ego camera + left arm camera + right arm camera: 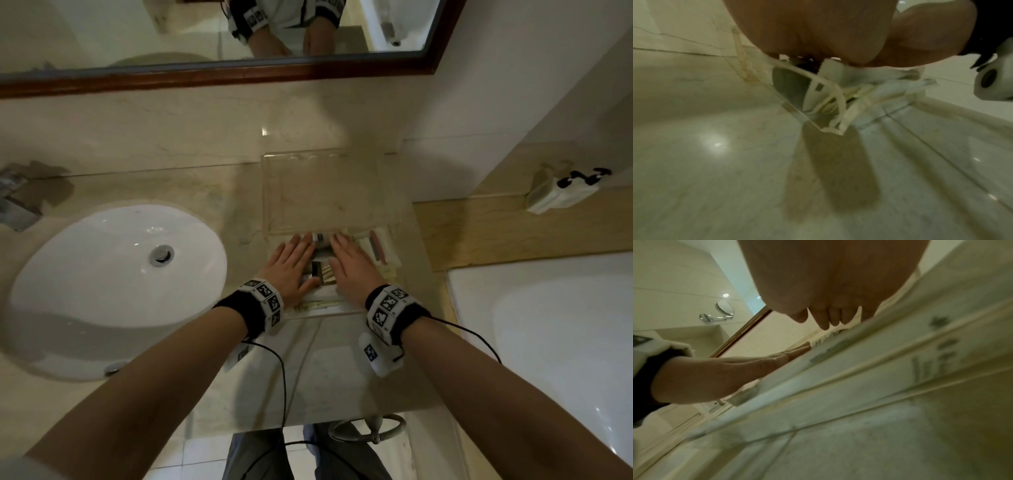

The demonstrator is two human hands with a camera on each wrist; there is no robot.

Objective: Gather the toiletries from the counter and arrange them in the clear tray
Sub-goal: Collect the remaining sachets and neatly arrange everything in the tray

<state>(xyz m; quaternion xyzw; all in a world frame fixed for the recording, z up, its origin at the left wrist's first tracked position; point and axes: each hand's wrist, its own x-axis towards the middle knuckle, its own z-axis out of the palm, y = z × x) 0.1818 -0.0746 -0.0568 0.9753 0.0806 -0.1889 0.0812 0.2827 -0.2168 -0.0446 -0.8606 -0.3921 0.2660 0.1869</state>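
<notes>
A clear tray lies on the marble counter to the right of the sink. Several flat toiletry packets are piled in its near part, white and cream with dark print. My left hand lies flat on the left side of the pile, fingers straight. My right hand lies flat on the right side in the same way. A packet with a pinkish strip shows past my right fingers. In the left wrist view the packets bunch under my palm. The right wrist view shows a printed packet close up.
A white oval sink fills the left of the counter, its tap at the far left. A mirror with a brown frame hangs behind. A white bathtub sits to the right, and a small white device rests on its ledge.
</notes>
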